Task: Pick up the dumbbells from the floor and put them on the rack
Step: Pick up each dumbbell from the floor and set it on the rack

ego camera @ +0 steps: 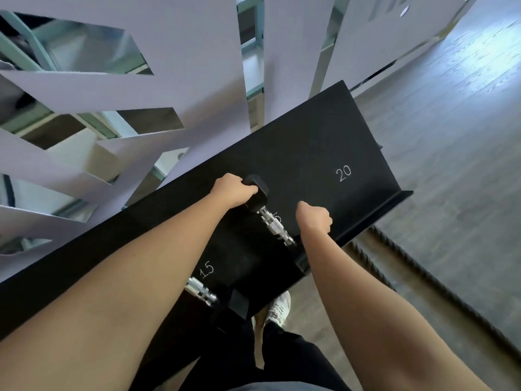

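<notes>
A black dumbbell [275, 225] with a chrome handle lies on the sloping black rack shelf [324, 142], between the painted numbers 15 and 20. My left hand [232, 190] grips its far hex head. My right hand [314, 218] is curled into a fist just right of the handle, near the shelf's front lip, with nothing visible in it. The dumbbell's near head [301, 263] peeks out beside my right forearm. A second dumbbell [203, 292] rests lower left on the shelf, partly hidden under my left forearm.
White panels with angular cut-outs [174, 66] stand right behind the rack. Grey wood floor [451, 136] stretches to the right. A thick braided rope [408, 263] lies on the floor below the shelf's right end. My white shoe [277, 309] shows under the rack.
</notes>
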